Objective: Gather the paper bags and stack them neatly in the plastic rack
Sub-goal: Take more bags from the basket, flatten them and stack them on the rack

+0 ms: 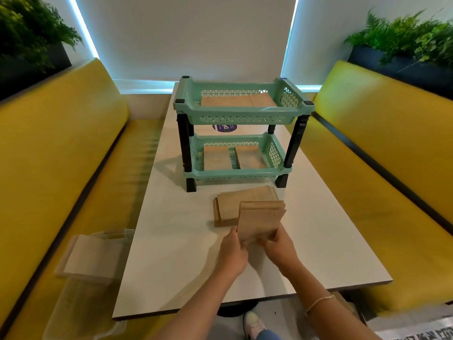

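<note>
Bags first: I have a small bundle of paper bags (259, 220) gripped between both hands, the left hand (231, 253) pinching the near left edge and the right hand (279, 246) curled round the near right corner, fingers tucked under the bundle. I hold it tilted up off the table (171, 253), I judge so that the edges can be squared before it goes anywhere. Just beyond my fingers, partly hidden by the bundle, a second pile of bags (235, 204) lies flat on the table, a little fanned and not yet tidy. Farther out, straight ahead of both hands, stands the green plastic rack (242, 114) on black legs, two tiers high. Its upper tray already holds what looks like brown paper lying flat, and the lower tray shows two brown pieces side by side, so some of the job seems done. To the left of my left hand and below the table edge, on the yellow bench (49, 155), sits a clear plastic tub (83, 303) with a pale paper item on it; blur keeps me from telling more. My guess is the bundle should be squared, then carried forward over the loose pile to a tray. Loose grip at the near end alone could let the far edges splay.
</note>
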`<state>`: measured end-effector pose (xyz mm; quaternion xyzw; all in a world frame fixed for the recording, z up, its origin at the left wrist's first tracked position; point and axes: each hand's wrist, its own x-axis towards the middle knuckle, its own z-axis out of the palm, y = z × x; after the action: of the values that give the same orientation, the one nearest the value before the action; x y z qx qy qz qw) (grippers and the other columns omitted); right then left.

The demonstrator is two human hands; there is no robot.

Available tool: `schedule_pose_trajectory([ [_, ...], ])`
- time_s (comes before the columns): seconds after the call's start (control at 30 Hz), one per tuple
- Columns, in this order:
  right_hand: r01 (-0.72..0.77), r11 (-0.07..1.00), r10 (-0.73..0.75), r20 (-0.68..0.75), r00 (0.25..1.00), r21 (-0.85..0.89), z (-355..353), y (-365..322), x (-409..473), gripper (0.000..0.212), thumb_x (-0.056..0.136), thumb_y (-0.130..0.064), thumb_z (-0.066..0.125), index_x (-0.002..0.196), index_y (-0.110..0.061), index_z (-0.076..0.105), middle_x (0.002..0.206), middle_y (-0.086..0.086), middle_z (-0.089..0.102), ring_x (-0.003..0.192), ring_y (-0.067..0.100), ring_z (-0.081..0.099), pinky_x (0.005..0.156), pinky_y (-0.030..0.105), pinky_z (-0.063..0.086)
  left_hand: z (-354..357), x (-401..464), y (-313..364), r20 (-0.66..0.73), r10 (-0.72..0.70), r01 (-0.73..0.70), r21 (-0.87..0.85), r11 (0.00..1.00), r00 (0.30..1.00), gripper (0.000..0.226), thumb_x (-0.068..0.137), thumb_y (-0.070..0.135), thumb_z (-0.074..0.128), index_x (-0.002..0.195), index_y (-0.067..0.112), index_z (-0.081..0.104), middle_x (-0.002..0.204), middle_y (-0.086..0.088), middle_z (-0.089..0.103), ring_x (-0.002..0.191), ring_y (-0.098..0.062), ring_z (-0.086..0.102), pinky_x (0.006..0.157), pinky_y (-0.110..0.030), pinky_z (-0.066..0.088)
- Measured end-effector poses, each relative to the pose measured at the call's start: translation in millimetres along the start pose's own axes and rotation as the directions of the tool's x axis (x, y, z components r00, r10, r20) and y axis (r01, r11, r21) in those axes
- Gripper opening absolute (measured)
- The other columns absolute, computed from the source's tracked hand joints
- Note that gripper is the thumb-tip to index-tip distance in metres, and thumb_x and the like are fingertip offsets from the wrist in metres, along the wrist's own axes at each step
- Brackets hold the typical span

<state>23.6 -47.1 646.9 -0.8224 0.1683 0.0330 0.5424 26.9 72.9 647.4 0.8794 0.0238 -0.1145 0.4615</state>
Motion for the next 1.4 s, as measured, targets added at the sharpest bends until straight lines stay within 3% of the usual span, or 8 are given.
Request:
schedule_pose_trajectory([
  [0.17, -0.026, 0.996, 0.028, 0.023, 0.999, -0.085, -1.3, -1.3, -1.1, 0.032, 0.089, -0.012, 0.054, 0.121, -0.017, 0.048, 0.107, -0.001, 0.058, 0.097, 0.017, 0.056, 0.08, 0.027, 0.046, 0.6, 0.5, 4.6, -0.025, -0.027, 0.028, 0.043, 0.999, 0.999, 0.033, 0.098, 0.014, 0.041, 0.131, 0.01, 0.043, 0.125, -0.01, 0.055, 0.113, -0.023, 0.053, 0.088, -0.025, 0.041],
  [0.4, 0.053, 0.975, -0.078, -0.107, 0.991, -0.215, -18.8, -58.7, 37.1, 0.021, 0.08, -0.006, 0.059, 0.101, -0.01, 0.061, 0.091, 0.004, 0.063, 0.08, 0.02, 0.057, 0.064, 0.023, 0.044, -23.1, 39.7, 49.0, -0.208, 0.017, -0.009, 0.04, 0.999, 0.978, 0.027, 0.091, 0.015, 0.055, 0.118, 0.01, 0.056, 0.114, -0.006, 0.061, 0.103, -0.021, 0.058, 0.078, -0.022, 0.043],
  [0.5, 0.061, 0.969, -0.097, -0.139, 0.986, -0.239, -25.2, -87.0, 70.3, 0.022, 0.079, -0.002, 0.056, 0.1, -0.004, 0.063, 0.092, 0.011, 0.065, 0.085, 0.026, 0.059, 0.071, 0.033, 0.049, -34.8, 71.8, 74.3, -0.249, 0.022, -0.006, 0.064, 0.998, 0.968, 0.025, 0.089, 0.014, 0.057, 0.114, 0.009, 0.059, 0.109, -0.006, 0.065, 0.098, -0.021, 0.06, 0.074, -0.023, 0.045],
  [0.57, 0.054, 0.972, -0.089, -0.145, 0.985, -0.228, -29.4, -102.3, 94.5, 0.026, 0.077, 0.0, 0.059, 0.102, -0.004, 0.062, 0.097, 0.011, 0.066, 0.093, 0.028, 0.06, 0.073, 0.028, 0.048, -40.7, 96.1, 89.9, -0.261, 0.005, 0.015, 0.073, 0.997, 0.965, 0.021, 0.088, 0.012, 0.057, 0.109, 0.006, 0.06, 0.105, -0.009, 0.065, 0.097, -0.024, 0.061, 0.074, -0.026, 0.046],
  [0.77, 0.051, 0.98, -0.08, -0.15, 0.985, -0.19, -33.1, -128.6, 164.0, 0.032, 0.087, -0.006, 0.055, 0.118, -0.004, 0.053, 0.108, 0.016, 0.066, 0.1, 0.03, 0.061, 0.075, 0.029, 0.044, -40.2, 165.6, 125.7, -0.23, -0.053, 0.087, 0.143, 0.986, 0.972, 0.026, 0.092, 0.012, 0.056, 0.117, 0.004, 0.055, 0.117, -0.012, 0.061, 0.108, -0.025, 0.059, 0.089, -0.027, 0.048],
  [1.03, 0.04, 0.955, -0.093, -0.168, 0.981, -0.294, -19.8, -118.9, 212.2, 0.037, 0.088, -0.011, 0.053, 0.123, -0.003, 0.047, 0.113, 0.02, 0.062, 0.105, 0.035, 0.059, 0.084, 0.035, 0.046, -30.0, 206.2, 128.9, -0.186, -0.109, 0.148, 0.207, 0.967, 0.976, 0.021, 0.095, 0.011, 0.05, 0.114, 0.004, 0.055, 0.116, -0.013, 0.062, 0.107, -0.024, 0.058, 0.077, -0.024, 0.041],
  [1.17, -0.008, 0.917, -0.066, -0.171, 0.983, -0.4, -13.5, -113.2, 220.2, 0.041, 0.086, -0.014, 0.055, 0.125, -0.007, 0.044, 0.112, 0.019, 0.061, 0.105, 0.035, 0.059, 0.086, 0.04, 0.048, -26.1, 211.7, 128.0, -0.161, -0.127, 0.164, 0.242, 0.956, 0.979, 0.02, 0.094, 0.014, 0.051, 0.112, 0.005, 0.056, 0.115, -0.011, 0.061, 0.091, -0.018, 0.053, 0.071, -0.02, 0.034],
  [1.4, -0.044, 0.872, -0.027, -0.138, 0.99, -0.488, -7.8, -107.0, 225.2, 0.027, 0.086, -0.014, 0.054, 0.11, -0.004, 0.048, 0.108, 0.017, 0.061, 0.101, 0.033, 0.059, 0.083, 0.04, 0.051, -24.8, 218.2, 124.4, -0.134, -0.124, 0.163, 0.35, 0.922, 0.983, 0.021, 0.096, 0.014, 0.046, 0.109, 0.004, 0.06, 0.114, -0.011, 0.06, 0.091, -0.018, 0.052, 0.072, -0.023, 0.036],
])
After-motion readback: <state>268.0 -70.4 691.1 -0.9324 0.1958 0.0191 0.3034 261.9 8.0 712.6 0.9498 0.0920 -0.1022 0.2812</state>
